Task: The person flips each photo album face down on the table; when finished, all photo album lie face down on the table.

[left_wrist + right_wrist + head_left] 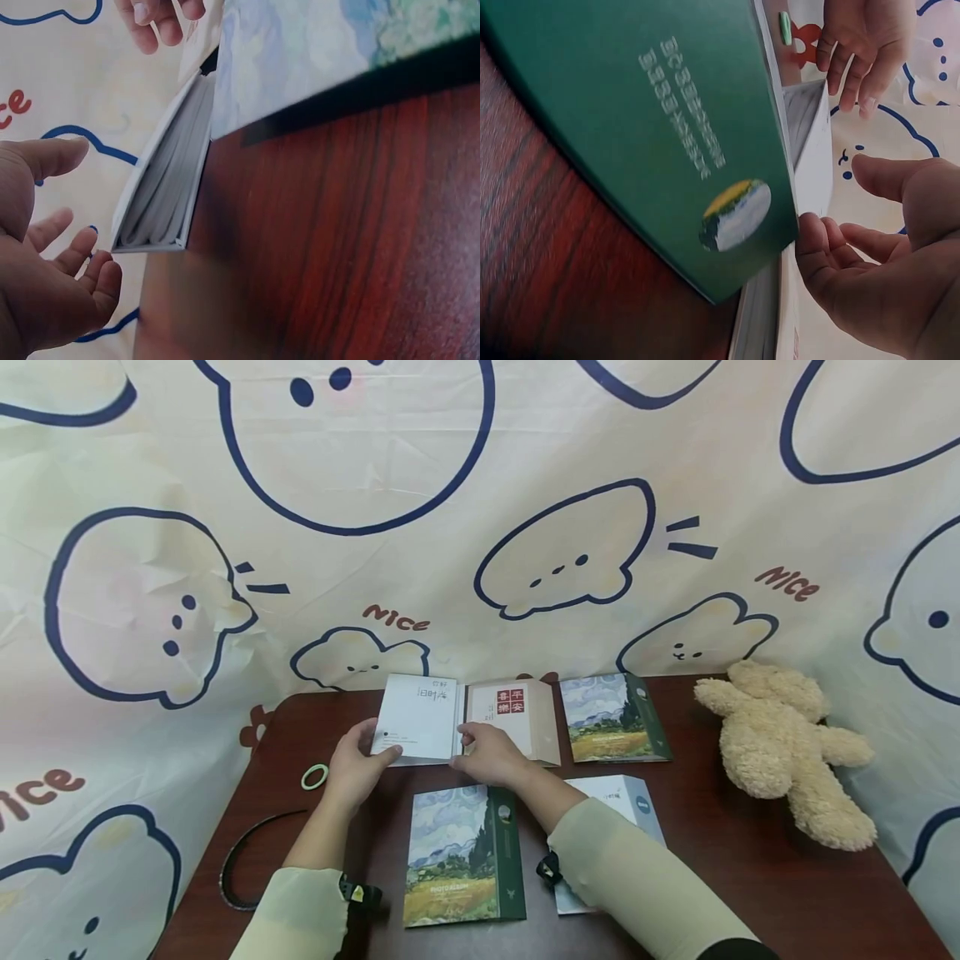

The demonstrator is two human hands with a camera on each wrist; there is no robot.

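Observation:
A white photo album (416,718) lies near the back edge of the table, its page edges (169,172) showing in the left wrist view. My left hand (356,768) is at its left side, fingers spread and thumb over the lower left corner in the head view. Beside the spine is my right hand (491,756), fingers loosely bent, thumb apart from them in the right wrist view. To the right, a beige album (546,727) with red characters stands next to the white one, partly behind that hand. Neither hand has anything between thumb and fingers.
A landscape-cover album (450,860) with a green spine lies in front; a similar album (611,718) is at the back right. My right forearm crosses a pale blue album (600,789). A teddy bear (772,735), a pale green ring (314,777) and a black curved band (232,860) flank them.

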